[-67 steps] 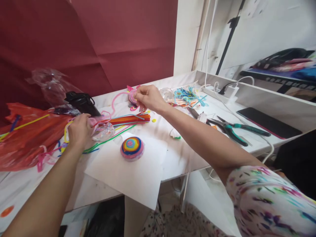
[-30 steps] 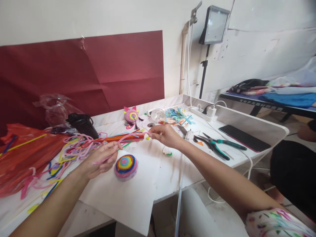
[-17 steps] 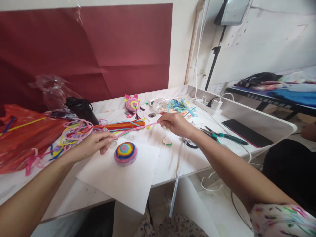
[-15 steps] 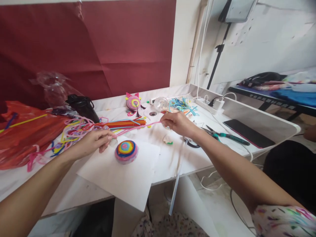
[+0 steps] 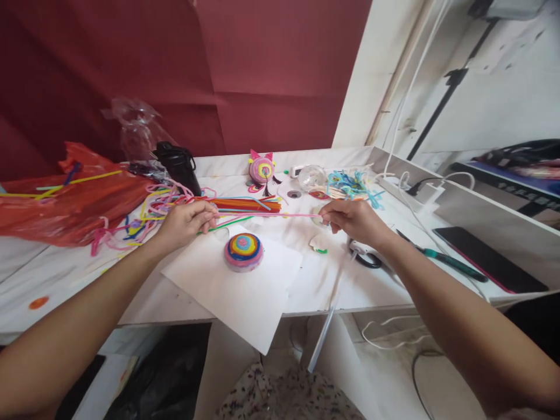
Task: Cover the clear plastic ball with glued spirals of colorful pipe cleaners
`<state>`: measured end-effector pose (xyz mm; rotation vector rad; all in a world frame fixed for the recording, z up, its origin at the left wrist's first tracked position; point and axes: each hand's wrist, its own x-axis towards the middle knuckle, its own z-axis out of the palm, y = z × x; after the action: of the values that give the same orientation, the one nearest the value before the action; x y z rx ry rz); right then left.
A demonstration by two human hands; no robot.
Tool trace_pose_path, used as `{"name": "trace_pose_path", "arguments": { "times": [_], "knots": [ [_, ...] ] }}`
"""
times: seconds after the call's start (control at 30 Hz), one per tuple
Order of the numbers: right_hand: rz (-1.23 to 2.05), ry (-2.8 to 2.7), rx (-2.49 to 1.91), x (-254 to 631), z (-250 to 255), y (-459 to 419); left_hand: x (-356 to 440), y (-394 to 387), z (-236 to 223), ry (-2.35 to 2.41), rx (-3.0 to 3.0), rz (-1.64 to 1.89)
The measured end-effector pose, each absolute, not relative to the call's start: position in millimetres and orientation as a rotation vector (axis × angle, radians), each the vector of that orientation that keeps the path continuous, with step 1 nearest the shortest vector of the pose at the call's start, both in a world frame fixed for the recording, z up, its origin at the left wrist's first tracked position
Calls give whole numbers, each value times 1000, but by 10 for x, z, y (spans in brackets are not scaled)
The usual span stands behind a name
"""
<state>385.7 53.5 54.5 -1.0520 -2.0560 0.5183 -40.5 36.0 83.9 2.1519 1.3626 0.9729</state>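
A pink pipe cleaner (image 5: 271, 214) is stretched straight between my two hands above the white table (image 5: 131, 286). My left hand (image 5: 186, 221) pinches its left end beside a tangle of coloured pipe cleaners (image 5: 144, 213). My right hand (image 5: 352, 220) pinches its right end. Below the stretched stem, a round coiled disc of rainbow pipe cleaners (image 5: 244, 251) rests on a white sheet of paper (image 5: 236, 294). A bundle of straight orange and red stems (image 5: 249, 204) lies just behind.
An orange plastic bag (image 5: 70, 201) and a black pouch (image 5: 177, 166) sit at the left back. A small pink coiled figure (image 5: 261, 170), a clear ball (image 5: 311, 177), blue stems (image 5: 350, 184), green-handled pliers (image 5: 441, 259), a phone (image 5: 490, 265) and a charger with cables (image 5: 431, 192) lie to the right.
Both hands pulled the pink pipe cleaner out of the tangle and drew it taut; the right hand came nearer along the table. My view swung left and down.
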Motion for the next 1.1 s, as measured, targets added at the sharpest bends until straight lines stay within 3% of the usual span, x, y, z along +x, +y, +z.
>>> {"name": "trace_pose_path", "arguments": {
  "times": [0.3,0.6,0.83,1.1],
  "knots": [
    [636,-1953,-1096,3904,441,572,-316,385,797,1296,2038,1131],
    [795,-1981,-1190,3995,424,705,-226,443,909,1296,2038,1057],
    [533,-2193,-1162,3897,564,820,-27,546,992,1379,2001,1119],
    [12,-2064,-980,3081,894,669,452,436,1245,1313,2167,1154]
  ]
}}
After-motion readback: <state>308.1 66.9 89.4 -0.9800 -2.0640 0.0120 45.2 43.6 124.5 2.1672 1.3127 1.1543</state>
